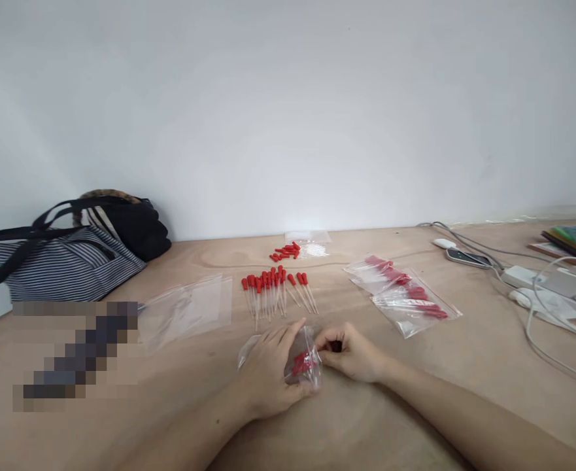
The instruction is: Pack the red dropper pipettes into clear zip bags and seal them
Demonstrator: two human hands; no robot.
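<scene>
A clear zip bag with red-bulbed droppers inside lies in front of me. My left hand rests over the bag and grips it, thumb along the near edge and fingers on the far side. At the bag's right edge, along the zip strip, my right hand is closed in a pinch. Just beyond the hands is a group of loose droppers with red bulbs and thin clear stems. Part of the bag is hidden under my left hand.
Flat empty zip bags lie to the left, filled bags to the right. Loose red bulbs sit near the wall beside another bag. A striped handbag stands far left; cables and a power strip occupy the right.
</scene>
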